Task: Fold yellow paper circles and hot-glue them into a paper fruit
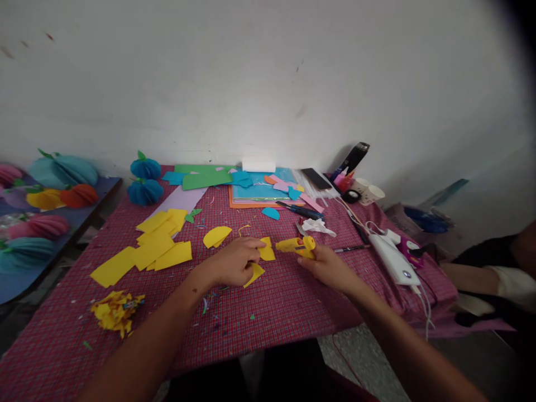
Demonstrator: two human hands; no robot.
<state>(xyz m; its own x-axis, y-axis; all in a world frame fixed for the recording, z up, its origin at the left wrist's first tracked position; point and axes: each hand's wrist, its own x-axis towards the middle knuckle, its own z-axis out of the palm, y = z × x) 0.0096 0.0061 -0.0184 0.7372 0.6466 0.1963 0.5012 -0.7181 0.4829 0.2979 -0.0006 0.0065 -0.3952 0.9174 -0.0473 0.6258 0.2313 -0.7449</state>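
My right hand is closed round the handle of a yellow glue gun. Its nozzle points left, at a yellow paper piece. My left hand has its index finger on that piece and its other fingers curled in. Another yellow paper piece shows below those fingers; whether they pinch it is hidden. To the left lie folded yellow half-circles and a spread of yellow paper rectangles.
Crumpled yellow scraps lie at front left. Blue paper pumpkins stand at the back left. A box cutter, tissue, phone, paper cups and white power strip are to the right. A person sits at far right.
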